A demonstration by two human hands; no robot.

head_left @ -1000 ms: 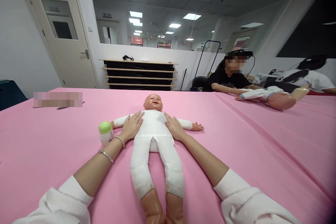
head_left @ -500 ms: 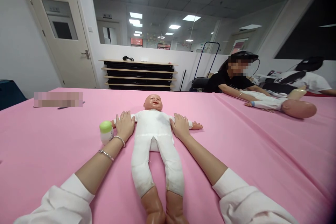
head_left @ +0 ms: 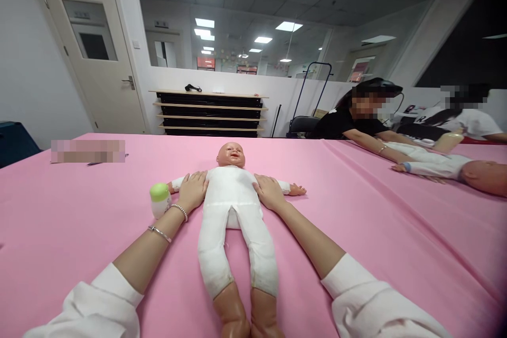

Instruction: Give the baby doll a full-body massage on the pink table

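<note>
A baby doll [head_left: 232, 190] in a white cloth body lies on its back, head away from me and arms spread sideways. My left hand [head_left: 193, 190] rests flat against the left side of its torso, partly covering the upper arm. On the other side, my right hand [head_left: 269, 191] lies against the torso near the shoulder, fingers stretched out. Neither hand is wrapped round anything. Just left of my left wrist stands a small white bottle with a green cap [head_left: 160, 200], partly behind my forearm.
A pink cloth [head_left: 340, 211] covers the table. At the right, a person in black [head_left: 336, 121] reaches over another doll [head_left: 439, 163], near a pale bottle [head_left: 449, 141]. Another person in white [head_left: 475, 121] sits beyond. A blurred item [head_left: 87, 151] lies at the far left.
My left hand has slid right, closer to the doll's torso, and my right hand has shifted slightly left. At the right, the person in black and the other doll have moved rightward.
</note>
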